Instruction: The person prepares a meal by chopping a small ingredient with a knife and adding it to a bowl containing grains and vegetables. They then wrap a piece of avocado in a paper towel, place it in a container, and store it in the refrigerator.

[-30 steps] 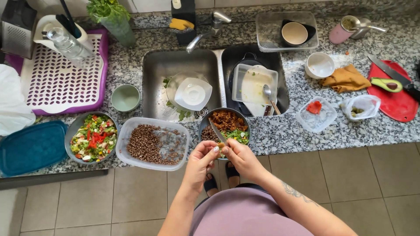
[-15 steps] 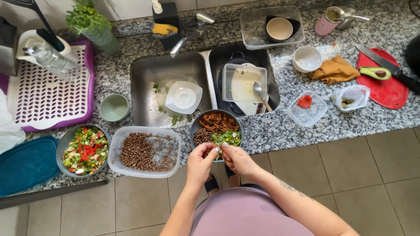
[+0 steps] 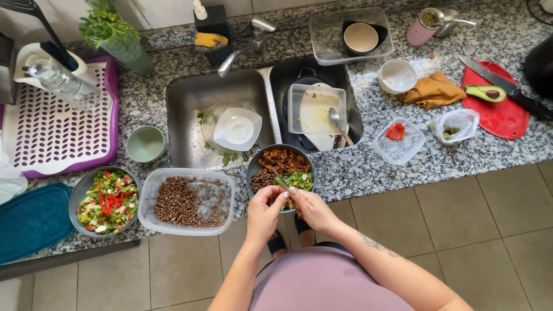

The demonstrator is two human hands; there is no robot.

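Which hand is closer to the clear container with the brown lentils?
Left. The left hand is just right of the lentil container, at the bowl edge. The right hand is farther right, beyond the left hand.

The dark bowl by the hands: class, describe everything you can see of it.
The dark bowl is round and grey-rimmed, upright at the counter's front edge, just below the sink. It holds brown chunks, lentil-like grains and green salad. A utensil rests in it. Both the left hand and right hand meet at its near rim.

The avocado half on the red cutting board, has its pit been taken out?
No, the avocado half lies cut side up on the red cutting board with its brown pit in place.
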